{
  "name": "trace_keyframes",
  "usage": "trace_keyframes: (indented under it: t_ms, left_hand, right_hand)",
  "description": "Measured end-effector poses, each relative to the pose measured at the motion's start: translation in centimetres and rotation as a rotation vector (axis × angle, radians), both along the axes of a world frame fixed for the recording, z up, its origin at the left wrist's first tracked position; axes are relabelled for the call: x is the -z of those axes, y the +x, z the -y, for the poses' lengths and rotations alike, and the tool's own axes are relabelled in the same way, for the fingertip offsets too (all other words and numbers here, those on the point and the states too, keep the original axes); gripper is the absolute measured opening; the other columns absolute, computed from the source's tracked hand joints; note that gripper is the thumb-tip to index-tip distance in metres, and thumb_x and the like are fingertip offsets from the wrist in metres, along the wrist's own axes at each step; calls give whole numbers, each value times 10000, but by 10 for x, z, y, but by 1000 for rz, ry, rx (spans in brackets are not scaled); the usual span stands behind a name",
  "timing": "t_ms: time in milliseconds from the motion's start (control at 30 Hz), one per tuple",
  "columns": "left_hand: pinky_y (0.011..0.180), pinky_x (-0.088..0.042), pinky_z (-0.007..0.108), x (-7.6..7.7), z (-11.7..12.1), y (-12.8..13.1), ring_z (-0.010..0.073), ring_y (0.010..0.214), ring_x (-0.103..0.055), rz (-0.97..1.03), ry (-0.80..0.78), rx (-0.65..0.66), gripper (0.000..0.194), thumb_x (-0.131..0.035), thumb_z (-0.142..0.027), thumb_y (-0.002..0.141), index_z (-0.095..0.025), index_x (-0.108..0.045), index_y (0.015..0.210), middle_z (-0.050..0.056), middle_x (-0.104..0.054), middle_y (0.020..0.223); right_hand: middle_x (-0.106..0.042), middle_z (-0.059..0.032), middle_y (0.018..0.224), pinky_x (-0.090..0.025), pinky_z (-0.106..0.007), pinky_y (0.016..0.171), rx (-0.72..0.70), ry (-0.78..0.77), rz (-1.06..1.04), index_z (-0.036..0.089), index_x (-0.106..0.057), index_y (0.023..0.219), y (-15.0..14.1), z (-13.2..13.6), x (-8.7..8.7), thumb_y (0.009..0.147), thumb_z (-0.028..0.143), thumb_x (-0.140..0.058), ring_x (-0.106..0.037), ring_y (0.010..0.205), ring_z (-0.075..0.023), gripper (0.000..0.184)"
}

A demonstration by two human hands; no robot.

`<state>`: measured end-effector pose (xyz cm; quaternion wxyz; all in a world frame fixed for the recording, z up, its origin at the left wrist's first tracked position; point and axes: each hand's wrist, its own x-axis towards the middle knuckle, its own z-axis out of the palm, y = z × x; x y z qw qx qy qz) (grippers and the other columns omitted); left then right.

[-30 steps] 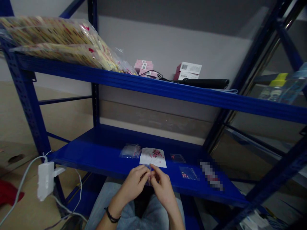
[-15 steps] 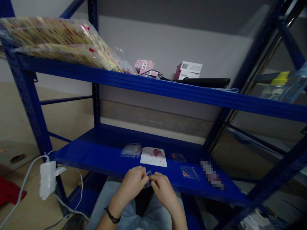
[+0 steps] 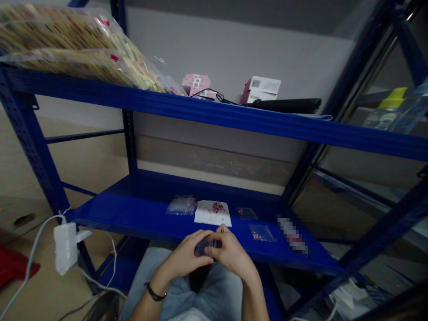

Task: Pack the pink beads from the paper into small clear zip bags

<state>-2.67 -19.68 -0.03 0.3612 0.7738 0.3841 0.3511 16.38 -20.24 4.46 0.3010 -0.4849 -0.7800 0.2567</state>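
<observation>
Both hands [image 3: 183, 255] half-hide a clear bag [image 3: 206, 246].

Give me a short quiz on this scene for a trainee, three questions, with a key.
1. True or false: the left hand and right hand together hold a small clear bag.
2. Multiple choice: what lies on the white paper? A) pink pieces B) a black handle C) a barcoded box
3. Fill in the blank: the paper rests on the ____ blue shelf.

Key: 1 true; 2 A; 3 lower
</observation>
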Motion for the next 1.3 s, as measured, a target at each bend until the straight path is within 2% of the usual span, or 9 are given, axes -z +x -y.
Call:
trace_keyframes:
  t_ms: [267, 367, 500, 633, 733, 867, 1100, 1233, 1300]
  left_hand:
    - [1123, -308, 505, 14, -7, 1, 339, 1317, -449, 28, -49, -20, 745, -847, -379, 649, -256, -575, 1331, 119, -563, 1383]
    - [1065, -385, 466, 16, -6, 8, 314, 1232, -524, 143, -38, -2, 677, -829, -362, 672, -256, -591, 1297, 103, -606, 1316]
    - [987, -446, 381, 12, -10, 17, 261, 1119, -587, 341, -49, -9, 518, -753, -326, 768, -206, -598, 1247, 94, -640, 1222]
    - [1003, -420, 398, -15, -23, 21, 261, 1122, -557, 222, 82, -134, 508, -722, -337, 795, -220, -574, 1267, 92, -612, 1233]
    - [1027, -348, 488, -51, -32, 32, 302, 1114, -503, -198, 370, -175, 448, -731, -346, 781, -273, -626, 1210, 79, -625, 1140]
    - [1064, -221, 585, -88, -39, 60, 347, 1123, -461, -594, 731, 15, 189, -673, -206, 796, -212, -721, 979, 131, -627, 1047]
    - [1103, -138, 614, -91, -40, 77, 345, 1122, -460, -795, 872, 131, 89, -672, -212, 798, -216, -750, 840, 130, -640, 1020]
    - [1125, -157, 559, -93, -43, 53, 332, 1153, -444, -672, 814, 118, 176, -718, -263, 761, -243, -741, 935, 106, -618, 1131]
    - [1100, -248, 503, -90, -52, 30, 311, 1139, -455, -556, 707, 83, 336, -742, -298, 741, -266, -708, 1073, 83, -608, 1161]
  right_hand:
    - [-629, -43, 944, -451, -310, 823, -106, -30, -81, 244, -772, 761, 3, -4, 1, 750, 229, -714, -568, 942, -211, 60]
    - [-642, -47, 998, -451, -324, 871, -120, -42, -128, 245, -782, 806, 6, -5, -1, 775, 253, -702, -589, 966, -211, 86]
    - [-661, -67, 960, -466, -314, 843, 71, 38, -412, 195, -749, 771, 8, -11, 8, 873, 364, -615, -614, 927, -206, 239]
    - [-693, -73, 931, -513, -345, 811, 375, -55, -1000, 174, -696, 965, 7, -20, 36, 851, 457, -626, -654, 899, -225, 313]
    - [-702, -75, 977, -549, -378, 807, 359, -225, -1359, 193, -642, 1042, 4, -28, 57, 856, 493, -563, -680, 924, -229, 362]
    - [-700, -45, 908, -568, -352, 741, 315, -157, -1436, 233, -595, 891, -3, -39, 77, 842, 479, -505, -688, 850, -194, 266]
    - [-385, 82, 436, -443, -227, 444, 322, -111, -1571, 238, -397, 591, -18, -51, 101, 770, 370, -562, -435, 380, -98, 277]
    - [-599, 1, 639, -574, -315, 616, 377, -205, -1644, 230, -547, 748, -22, -57, 110, 774, 311, -493, -634, 605, -155, 101]
    - [-666, -53, 817, -598, -389, 753, 388, -220, -1647, 225, -587, 846, -13, -66, 109, 783, 284, -442, -689, 826, -195, 168]
